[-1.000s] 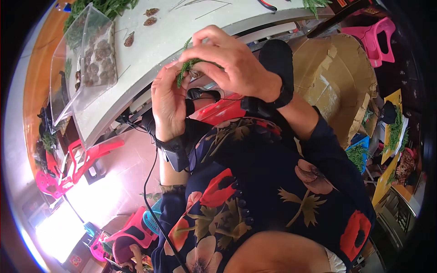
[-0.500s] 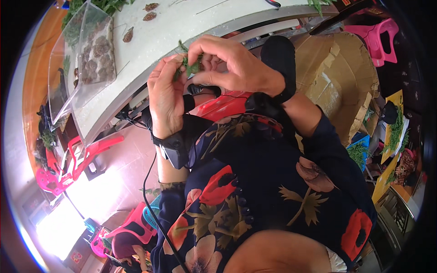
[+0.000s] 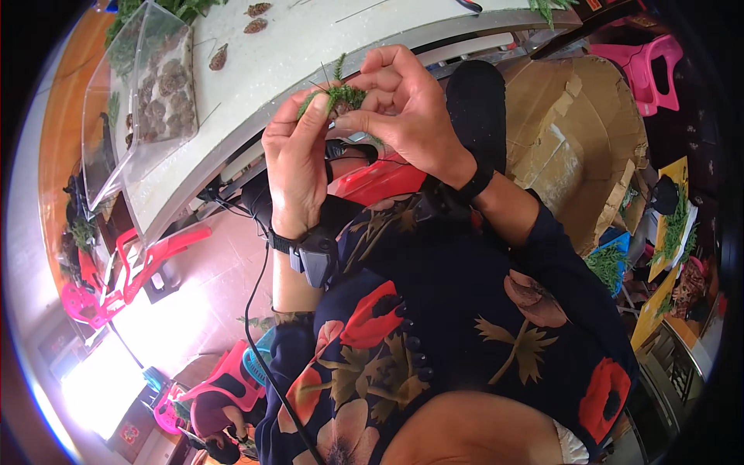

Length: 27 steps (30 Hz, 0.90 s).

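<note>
White table (image 3: 302, 46): is being seen across the top, its near rim being curved by the lens; greenery (image 3: 194, 8) is being borne at its far left.
Dark floral top (image 3: 465, 310): is being worn by the person whose hands are being raised near the table's edge.
Brown cardboard (image 3: 589, 163): is being seen to the right of the right forearm, its surface being creased and torn.
Clear box (image 3: 136, 74): is being supported on the table's left part; clustered brown cones are being seen through its wall.
Pink plastic seat (image 3: 655, 74): is being partly shown at the upper right, beyond the cardboard.
Right hand (image 3: 422, 112): is being held half open, fingers being curled loosely; its thumb tip is being brought close against the sprig, but whether a grip is being made cannot be told.
Left hand (image 3: 298, 155): is being closed at the fingertips, the sprig being pinched between thumb and fingers.
Green sprig (image 3: 347, 98): is being held between both hands, by the table's near rim, one tip being pointed upward.
Loose cones (image 3: 218, 57): three are being displayed on the table, one near the clear box, two farther off.
</note>
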Each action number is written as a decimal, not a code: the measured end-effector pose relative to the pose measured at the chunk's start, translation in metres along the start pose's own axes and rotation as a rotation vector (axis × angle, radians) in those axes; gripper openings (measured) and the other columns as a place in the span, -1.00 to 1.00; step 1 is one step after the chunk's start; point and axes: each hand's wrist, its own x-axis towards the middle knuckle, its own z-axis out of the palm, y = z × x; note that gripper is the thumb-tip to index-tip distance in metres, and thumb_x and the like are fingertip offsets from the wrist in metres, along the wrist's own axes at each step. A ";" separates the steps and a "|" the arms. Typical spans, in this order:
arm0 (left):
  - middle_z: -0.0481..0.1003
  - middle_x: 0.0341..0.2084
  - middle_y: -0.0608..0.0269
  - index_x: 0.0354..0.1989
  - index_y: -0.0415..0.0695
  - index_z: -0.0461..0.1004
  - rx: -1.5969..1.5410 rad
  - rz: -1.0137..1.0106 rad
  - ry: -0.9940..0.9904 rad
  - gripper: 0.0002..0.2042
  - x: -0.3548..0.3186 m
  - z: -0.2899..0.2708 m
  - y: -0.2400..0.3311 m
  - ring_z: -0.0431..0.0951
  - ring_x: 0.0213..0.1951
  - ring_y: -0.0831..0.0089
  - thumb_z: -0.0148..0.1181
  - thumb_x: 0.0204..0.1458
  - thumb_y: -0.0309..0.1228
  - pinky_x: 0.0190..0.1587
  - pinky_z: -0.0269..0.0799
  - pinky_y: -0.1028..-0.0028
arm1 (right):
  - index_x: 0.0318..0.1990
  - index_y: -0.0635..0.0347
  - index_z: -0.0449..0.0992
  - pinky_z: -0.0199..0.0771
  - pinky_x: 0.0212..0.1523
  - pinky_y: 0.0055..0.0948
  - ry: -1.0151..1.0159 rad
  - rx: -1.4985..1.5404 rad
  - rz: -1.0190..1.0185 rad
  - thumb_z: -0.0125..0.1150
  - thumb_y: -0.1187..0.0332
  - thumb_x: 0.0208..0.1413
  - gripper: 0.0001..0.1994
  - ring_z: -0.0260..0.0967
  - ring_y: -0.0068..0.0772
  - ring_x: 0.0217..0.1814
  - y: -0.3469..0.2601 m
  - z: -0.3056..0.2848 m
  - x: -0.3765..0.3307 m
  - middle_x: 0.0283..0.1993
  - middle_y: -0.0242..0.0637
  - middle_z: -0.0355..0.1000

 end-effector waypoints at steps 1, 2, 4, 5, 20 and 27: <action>0.54 -0.28 0.15 -0.23 -0.32 0.48 0.020 0.017 0.002 -0.85 -0.001 0.001 -0.001 0.51 -0.22 0.48 0.06 0.14 -0.48 -0.11 0.41 0.52 | -0.10 0.23 0.19 0.32 -0.50 -0.75 0.029 0.050 0.037 0.29 0.69 -0.09 -0.56 0.34 -0.76 -0.44 -0.001 0.002 -0.001 -0.20 -0.20 0.46; 0.54 -0.29 0.15 -0.23 -0.32 0.49 0.040 0.034 0.004 -0.85 -0.001 0.002 -0.001 0.51 -0.23 0.49 0.06 0.14 -0.49 -0.10 0.41 0.52 | -0.11 0.22 0.18 0.32 -0.50 -0.75 0.058 0.100 0.074 0.30 0.69 -0.10 -0.55 0.34 -0.76 -0.44 -0.001 0.003 -0.001 -0.20 -0.17 0.46; 0.54 -0.29 0.15 -0.24 -0.32 0.49 0.029 0.040 0.005 -0.86 0.000 0.003 -0.004 0.51 -0.24 0.50 0.06 0.13 -0.50 -0.10 0.40 0.53 | -0.11 0.23 0.20 0.30 -0.50 -0.75 0.063 0.105 0.069 0.30 0.69 -0.10 -0.55 0.33 -0.77 -0.44 0.003 0.003 -0.003 -0.20 -0.20 0.46; 0.54 -0.29 0.16 -0.24 -0.31 0.49 0.019 0.046 0.008 -0.87 0.001 0.003 -0.005 0.50 -0.25 0.50 0.06 0.13 -0.51 -0.10 0.39 0.54 | -0.10 0.23 0.21 0.29 -0.50 -0.75 0.067 0.110 0.063 0.29 0.69 -0.10 -0.56 0.32 -0.77 -0.45 0.006 0.003 -0.004 -0.20 -0.22 0.46; 0.52 -0.37 0.26 -0.22 -0.28 0.49 0.028 -0.057 -0.002 -0.88 -0.005 -0.002 -0.005 0.47 -0.35 0.60 0.07 0.09 -0.55 -0.20 0.37 0.61 | -0.23 0.28 0.53 0.27 -0.44 -0.70 -0.393 -0.374 0.107 0.18 0.43 0.13 -0.88 0.31 -0.75 -0.40 -0.026 -0.033 0.040 -0.30 -0.46 0.44; 0.51 -0.37 0.31 -0.16 -0.29 0.46 -0.025 -0.225 -0.120 -0.84 -0.004 -0.011 0.004 0.44 -0.40 0.69 0.06 0.11 -0.54 -0.29 0.36 0.67 | -0.23 0.30 0.53 0.34 -0.38 -0.64 -0.562 -0.553 -0.522 0.23 0.45 0.05 -0.85 0.39 -0.57 -0.36 -0.035 -0.034 0.055 -0.36 -0.39 0.42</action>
